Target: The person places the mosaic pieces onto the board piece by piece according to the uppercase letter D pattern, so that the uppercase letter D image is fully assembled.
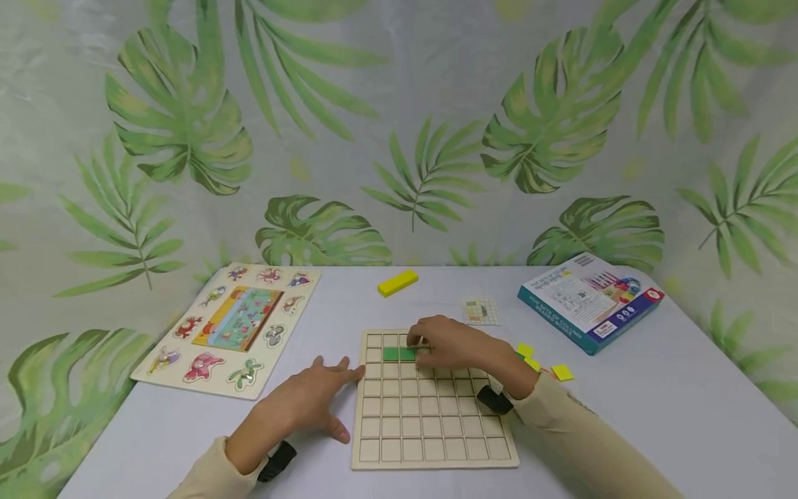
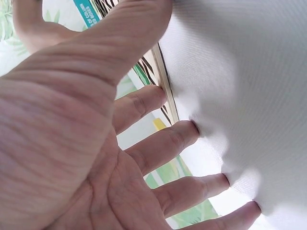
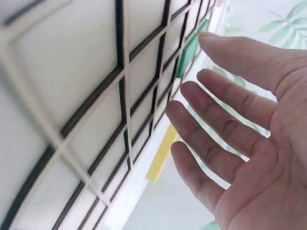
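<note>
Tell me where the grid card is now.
In the head view, the grid card lies right of centre, just past the right hand and the board, between the yellow block and the box.

A pale, square-celled grid board shows matt wood; green square tiles look smooth, the white tablecloth finely ribbed.

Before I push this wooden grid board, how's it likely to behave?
The grid board looks stiff, since its thin edge runs straight. Lying flat and broad on the table, it would probably slide rather than tip. The green tiles sit in its ridged cells, so they'd likely travel along with a gentle push.
</note>
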`<state>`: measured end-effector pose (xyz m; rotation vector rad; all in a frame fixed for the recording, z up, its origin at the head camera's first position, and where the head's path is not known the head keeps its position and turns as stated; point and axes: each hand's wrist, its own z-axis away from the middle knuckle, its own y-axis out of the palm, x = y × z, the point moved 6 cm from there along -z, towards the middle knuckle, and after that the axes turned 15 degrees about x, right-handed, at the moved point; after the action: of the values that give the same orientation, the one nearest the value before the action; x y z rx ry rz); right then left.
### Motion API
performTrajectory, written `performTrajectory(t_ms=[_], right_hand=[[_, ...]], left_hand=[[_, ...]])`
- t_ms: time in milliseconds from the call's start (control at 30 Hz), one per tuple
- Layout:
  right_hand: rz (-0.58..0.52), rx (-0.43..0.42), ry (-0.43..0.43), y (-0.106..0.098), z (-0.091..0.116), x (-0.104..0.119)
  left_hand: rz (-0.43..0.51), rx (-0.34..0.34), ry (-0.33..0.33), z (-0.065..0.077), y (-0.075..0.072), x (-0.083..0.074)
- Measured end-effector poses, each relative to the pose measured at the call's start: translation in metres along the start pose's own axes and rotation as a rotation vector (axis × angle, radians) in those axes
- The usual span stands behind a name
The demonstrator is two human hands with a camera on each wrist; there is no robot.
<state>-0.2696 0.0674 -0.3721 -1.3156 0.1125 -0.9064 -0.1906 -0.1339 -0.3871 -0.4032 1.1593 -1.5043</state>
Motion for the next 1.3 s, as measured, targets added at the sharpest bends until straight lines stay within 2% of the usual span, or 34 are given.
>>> performTrajectory(t_ms=[167,367,867,1100,1300], right_hand=[[-0.024,-0.018,0.000,-0.002,0.022,-0.003],[0.004,-0.035,-0.004,0.001,0.049,-0.008],[-0.014,-0.042,0.129,0.006,0.117,-0.032],[-0.063,-0.032,0.192,0.010,0.138,-0.047],[-0.049,-0.049,0.183,0.009,0.150,-0.052]], left_hand=[[0.001,0.004,-0.006,0.000,-0.001,0.000],[-0.002,0.012,-0.012,-0.001,0.000,0.000],[0.000,0.032,-0.017,-0.002,-0.001,0.001],[0.003,0.026,-0.012,-0.001,0.000,0.003],[0.014,0.021,-0.009,-0.001,-0.001,0.002]])
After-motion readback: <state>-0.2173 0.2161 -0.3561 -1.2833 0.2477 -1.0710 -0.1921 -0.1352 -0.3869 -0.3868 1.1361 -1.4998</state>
